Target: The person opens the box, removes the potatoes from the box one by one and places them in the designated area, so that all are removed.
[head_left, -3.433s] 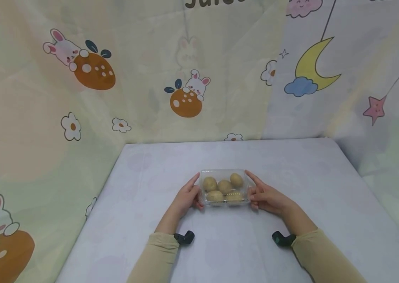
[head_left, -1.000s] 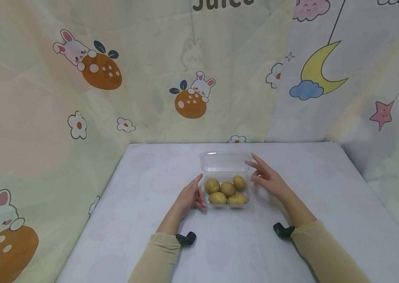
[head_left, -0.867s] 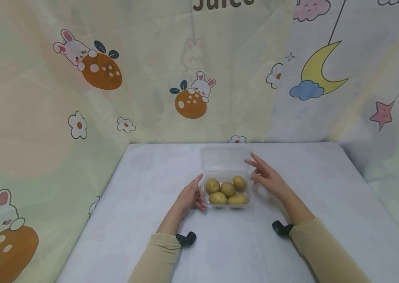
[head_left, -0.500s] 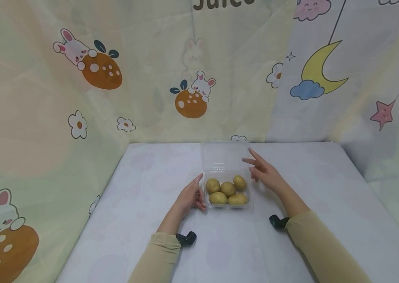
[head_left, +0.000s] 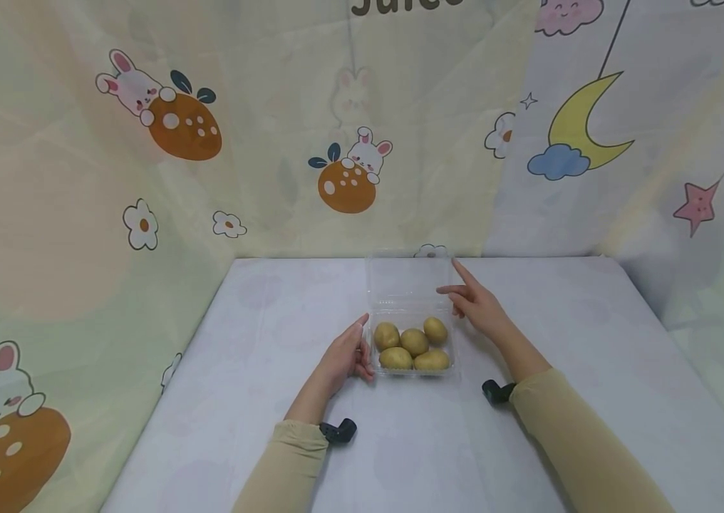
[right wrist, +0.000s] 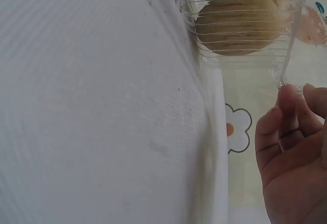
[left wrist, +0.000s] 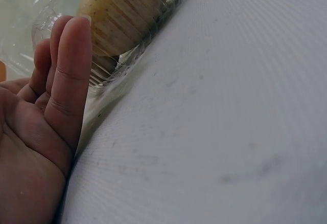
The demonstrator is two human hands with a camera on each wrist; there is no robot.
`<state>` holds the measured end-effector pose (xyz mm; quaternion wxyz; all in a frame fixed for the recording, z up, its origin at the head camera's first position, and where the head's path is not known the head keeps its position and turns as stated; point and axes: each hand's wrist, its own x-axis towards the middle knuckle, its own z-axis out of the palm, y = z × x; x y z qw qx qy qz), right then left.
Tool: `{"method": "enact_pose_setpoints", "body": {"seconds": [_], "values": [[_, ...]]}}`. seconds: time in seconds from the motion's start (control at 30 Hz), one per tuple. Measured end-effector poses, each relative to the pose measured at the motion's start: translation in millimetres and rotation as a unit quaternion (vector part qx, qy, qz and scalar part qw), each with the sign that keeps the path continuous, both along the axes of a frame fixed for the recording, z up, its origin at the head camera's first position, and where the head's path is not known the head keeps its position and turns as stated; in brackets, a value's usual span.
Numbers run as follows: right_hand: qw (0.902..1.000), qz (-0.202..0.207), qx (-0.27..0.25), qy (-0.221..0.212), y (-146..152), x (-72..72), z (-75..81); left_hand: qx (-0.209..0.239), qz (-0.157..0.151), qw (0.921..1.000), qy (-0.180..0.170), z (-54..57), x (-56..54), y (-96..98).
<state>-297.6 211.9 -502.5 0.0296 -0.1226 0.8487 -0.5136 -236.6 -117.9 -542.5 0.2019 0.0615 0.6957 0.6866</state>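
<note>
A clear plastic clamshell box [head_left: 454,363] stands on the table, its hinged lid [head_left: 408,279] tilted up and back. Several potatoes [head_left: 414,342] lie in its base. My left hand [head_left: 339,358] rests against the left side of the base, its index finger extended along it. In the left wrist view its fingers [left wrist: 73,70] stand straight beside the ribbed wall. At the lid's right edge is my right hand [head_left: 479,305], index finger extended to the upper corner and another finger across the lid's front. In the right wrist view, fingertips [right wrist: 287,92] touch the clear edge.
A white cloth covers the table [head_left: 272,320]. Behind it hangs a printed curtain [head_left: 272,128] with rabbits, oranges and a moon. Each wrist carries a small black camera, such as the left one [head_left: 339,431].
The box was closed, with both hands at its sides. Its lid has since swung up and back, and my right hand has moved away from me alongside it. My left hand has barely moved.
</note>
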Motion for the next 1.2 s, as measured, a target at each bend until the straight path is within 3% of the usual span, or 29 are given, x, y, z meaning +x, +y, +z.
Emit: {"method": "enact_pose_setpoints", "body": {"seconds": [0.13, 0.4, 0.57, 0.93, 1.2], "values": [[0.9999, -0.008, -0.001, -0.007, 0, -3.3, -1.7, 0.001, -0.002, 1.0, 0.002, -1.7, -1.0, -0.6], [0.9998, 0.013, -0.002, -0.018, 1, -11.5, -4.7, -0.001, -0.004, 1.0, 0.007, -0.5, -0.9, -0.5], [0.9992, 0.012, -0.004, -0.039, 1, -16.8, -5.2, 0.0, 0.008, 0.9999, -0.01, -1.1, -1.4, 0.3], [0.9908, -0.02, -0.026, -0.132, -8, -24.1, -4.7, 0.01, 0.002, 0.9999, 0.013, -4.3, -0.6, -1.0], [0.9781, -0.025, -0.06, -0.198, -11, -24.6, -7.7, 0.017, -0.009, 0.9998, 0.0, -3.4, -1.8, -1.9]]}}
